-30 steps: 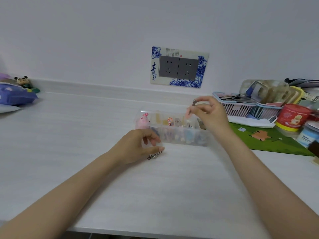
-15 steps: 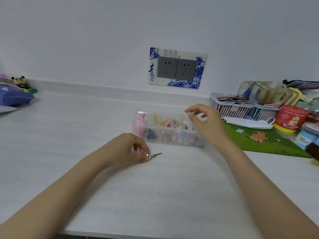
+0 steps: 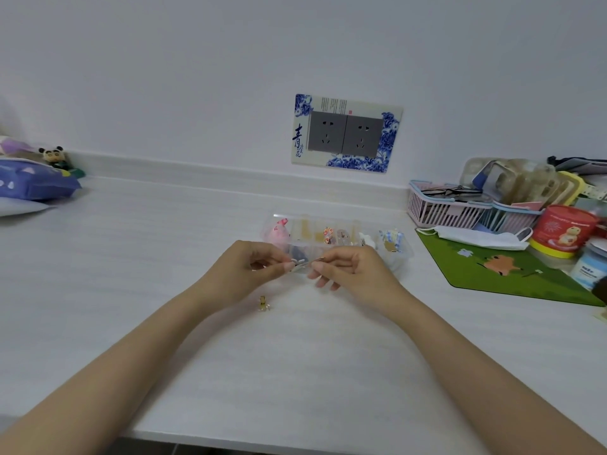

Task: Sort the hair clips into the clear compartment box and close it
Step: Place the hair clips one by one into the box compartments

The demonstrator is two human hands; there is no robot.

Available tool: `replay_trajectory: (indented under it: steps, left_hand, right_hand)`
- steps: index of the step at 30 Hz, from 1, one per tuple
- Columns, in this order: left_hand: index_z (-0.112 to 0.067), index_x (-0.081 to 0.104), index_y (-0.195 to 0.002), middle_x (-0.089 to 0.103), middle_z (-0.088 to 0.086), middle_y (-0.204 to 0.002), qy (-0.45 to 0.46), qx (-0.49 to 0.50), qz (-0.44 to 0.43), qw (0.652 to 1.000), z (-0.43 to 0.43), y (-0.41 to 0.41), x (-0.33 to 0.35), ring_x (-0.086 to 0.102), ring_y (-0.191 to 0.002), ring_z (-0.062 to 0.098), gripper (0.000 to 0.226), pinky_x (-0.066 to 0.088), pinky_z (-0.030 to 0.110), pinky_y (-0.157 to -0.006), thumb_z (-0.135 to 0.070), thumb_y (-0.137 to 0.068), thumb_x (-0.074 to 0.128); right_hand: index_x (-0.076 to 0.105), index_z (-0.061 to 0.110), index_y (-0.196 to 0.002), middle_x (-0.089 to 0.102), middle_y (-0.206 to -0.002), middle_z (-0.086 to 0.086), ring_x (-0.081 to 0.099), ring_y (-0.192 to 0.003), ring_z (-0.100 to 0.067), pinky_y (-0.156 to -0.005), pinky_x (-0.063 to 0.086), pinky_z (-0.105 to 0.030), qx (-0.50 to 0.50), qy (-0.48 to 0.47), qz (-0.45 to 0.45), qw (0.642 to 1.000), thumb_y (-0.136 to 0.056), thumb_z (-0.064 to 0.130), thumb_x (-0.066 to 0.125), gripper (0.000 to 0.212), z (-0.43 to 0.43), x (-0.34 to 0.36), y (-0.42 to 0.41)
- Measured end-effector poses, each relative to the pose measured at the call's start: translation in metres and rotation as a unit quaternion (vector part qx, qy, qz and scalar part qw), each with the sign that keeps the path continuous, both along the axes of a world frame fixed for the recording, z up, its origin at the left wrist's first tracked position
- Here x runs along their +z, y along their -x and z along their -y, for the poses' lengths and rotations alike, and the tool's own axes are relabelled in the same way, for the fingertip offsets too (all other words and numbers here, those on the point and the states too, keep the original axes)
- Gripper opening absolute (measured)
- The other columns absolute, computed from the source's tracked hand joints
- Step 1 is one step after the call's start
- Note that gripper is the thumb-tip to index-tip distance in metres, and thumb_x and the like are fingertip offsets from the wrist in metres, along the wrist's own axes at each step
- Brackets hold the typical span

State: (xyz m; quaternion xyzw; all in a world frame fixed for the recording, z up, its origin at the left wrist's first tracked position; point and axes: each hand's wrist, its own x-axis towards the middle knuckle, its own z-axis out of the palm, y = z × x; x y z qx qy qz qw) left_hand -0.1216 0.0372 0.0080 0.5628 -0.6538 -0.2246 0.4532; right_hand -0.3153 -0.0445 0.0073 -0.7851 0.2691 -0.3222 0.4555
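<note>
A clear compartment box [image 3: 402, 254] stands open on the white table, with several coloured hair clips in its cells, a pink one at the left end. Just in front of the box, a thin silver hair clip [image 3: 303, 263] is held above the table between both hands. My left hand [image 3: 249, 267] pinches its left end and my right hand [image 3: 348, 270] pinches its right end. A small gold clip [image 3: 263, 303] lies loose on the table below my left hand. The front of the box is partly hidden by my hands.
At the right lie a green mat [image 3: 512, 274], a white face mask [image 3: 483, 238], pink and blue baskets [image 3: 443, 211], a red tub [image 3: 565, 229] and a small jar [image 3: 591, 269]. A blue pillow [image 3: 33, 185] and panda toy [image 3: 52, 156] sit far left.
My left hand lifted the silver clip off the table. My right hand came down from over the box and took its other end. The gold clip has come into view.
</note>
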Motion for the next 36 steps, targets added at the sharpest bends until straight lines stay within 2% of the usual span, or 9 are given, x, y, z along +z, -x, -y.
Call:
replay_trajectory:
  steps: [5,9,13,18,20,23,26,30,36]
  left_hand:
    - [-0.021,0.074,-0.085,0.073,0.010,-0.084,0.016,-0.001,-0.012,1.000,0.000,0.003,-0.001,0.062,-0.073,0.013,0.007,0.049,0.026,-0.072,-0.018,-0.084,0.067]
    - [-0.024,0.071,-0.096,0.073,-0.004,-0.089,0.029,0.024,0.015,0.999,0.000,-0.008,0.002,0.064,-0.079,0.012,0.013,0.049,0.025,-0.073,-0.025,-0.084,0.067]
    - [-0.028,0.073,-0.089,0.071,-0.007,-0.084,0.007,0.032,0.078,0.996,-0.002,-0.019,0.004,0.060,-0.075,0.011,0.009,0.047,0.021,-0.065,-0.025,-0.084,0.067]
    - [-0.033,0.073,-0.084,0.069,-0.012,-0.077,-0.080,0.005,0.150,0.985,-0.004,-0.028,0.003,0.058,-0.069,0.003,0.008,0.045,0.015,-0.065,-0.037,-0.077,0.071]
    - [-0.036,0.073,-0.084,0.070,-0.015,-0.079,-0.118,-0.004,0.161,0.980,-0.006,-0.033,0.005,0.059,-0.070,0.001,0.015,0.046,0.016,-0.067,-0.044,-0.071,0.074]
    - [-0.043,0.071,-0.086,0.068,-0.020,-0.084,-0.183,-0.025,0.188,0.965,-0.010,-0.036,0.005,0.058,-0.072,0.000,0.029,0.049,0.019,-0.072,-0.055,-0.061,0.078]
    - [-0.042,0.071,-0.085,0.066,-0.017,-0.084,-0.189,-0.051,0.198,0.960,-0.010,-0.034,0.002,0.053,-0.069,0.001,0.024,0.051,0.025,-0.075,-0.049,-0.064,0.079]
    - [-0.037,0.071,-0.080,0.066,-0.015,-0.081,-0.176,-0.054,0.175,0.967,-0.009,-0.032,0.001,0.054,-0.066,0.002,0.018,0.050,0.024,-0.072,-0.040,-0.066,0.081]
    - [-0.030,0.068,-0.082,0.064,-0.012,-0.078,-0.125,-0.047,0.155,0.979,-0.006,-0.023,-0.002,0.057,-0.067,0.004,0.021,0.052,0.021,-0.069,-0.034,-0.066,0.082]
  right_hand:
    - [0.070,0.016,-0.078,0.072,-0.064,0.009,0.067,-0.061,-0.006,-0.058,0.051,-0.017,-0.030,0.015,0.064,0.997,-0.081,0.007,0.068,0.010,-0.003,0.008,-0.002]
    - [0.074,0.015,-0.078,0.070,-0.068,0.010,0.060,-0.062,0.001,-0.064,0.048,-0.010,-0.146,0.109,0.079,0.980,-0.077,0.007,0.073,0.008,0.014,0.024,-0.004]
    - [0.077,0.019,-0.085,0.074,-0.082,0.007,0.062,-0.068,-0.002,-0.071,0.049,-0.022,-0.243,0.253,-0.038,0.936,-0.084,0.023,0.067,0.011,0.034,0.031,-0.004]
    - [0.071,0.009,-0.084,0.073,-0.088,-0.003,0.056,-0.093,-0.019,-0.083,0.031,-0.026,-0.178,0.310,-0.203,0.912,-0.095,0.038,0.044,0.041,0.045,0.009,-0.012]
    - [0.071,0.011,-0.086,0.073,-0.089,-0.001,0.055,-0.095,-0.018,-0.088,0.030,-0.026,-0.169,0.304,-0.183,0.920,-0.093,0.043,0.038,0.046,0.043,0.006,-0.008]
    - [0.073,0.022,-0.095,0.072,-0.097,0.008,0.057,-0.099,-0.013,-0.096,0.036,-0.032,-0.164,0.298,-0.110,0.934,-0.089,0.043,0.046,0.035,0.034,0.006,-0.002]
    - [0.072,0.024,-0.096,0.069,-0.099,0.014,0.057,-0.099,-0.006,-0.096,0.035,-0.022,-0.125,0.317,-0.064,0.938,-0.084,0.038,0.058,0.023,0.018,0.006,-0.004]
    - [0.071,0.026,-0.093,0.066,-0.089,0.017,0.054,-0.085,0.003,-0.077,0.038,-0.010,-0.040,0.219,-0.050,0.974,-0.082,0.029,0.069,0.011,-0.008,0.000,-0.019]
    - [0.072,0.022,-0.089,0.060,-0.072,0.020,0.042,-0.063,-0.004,-0.056,0.034,-0.014,-0.015,0.073,-0.135,0.988,-0.081,0.037,0.068,0.017,-0.019,-0.018,-0.028]
